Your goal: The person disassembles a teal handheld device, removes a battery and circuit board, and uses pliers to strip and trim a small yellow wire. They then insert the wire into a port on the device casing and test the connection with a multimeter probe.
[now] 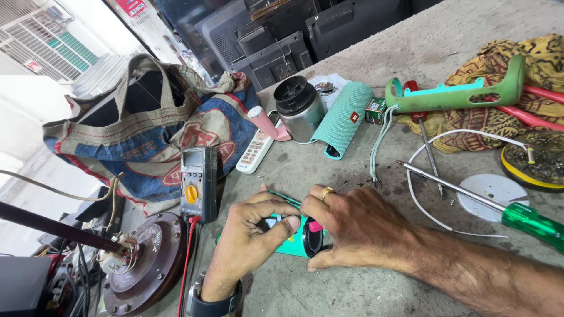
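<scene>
Grey concrete bench [411, 47] in a cluttered repair shop carries a small teal cylinder speaker [299, 239] at its near edge. Left hand [249, 238] and right hand [355, 226] both clasp it, fingers closed round its end, apparently working it open; steady grip matters. Multimeter [198, 183], green-handled screwdriver [523, 220] and cloth bag [147, 129] lie around.

A single head-worn camera looks steeply down and forward, close over the grey tabletop [352, 176], which runs away towards upper right.
</scene>
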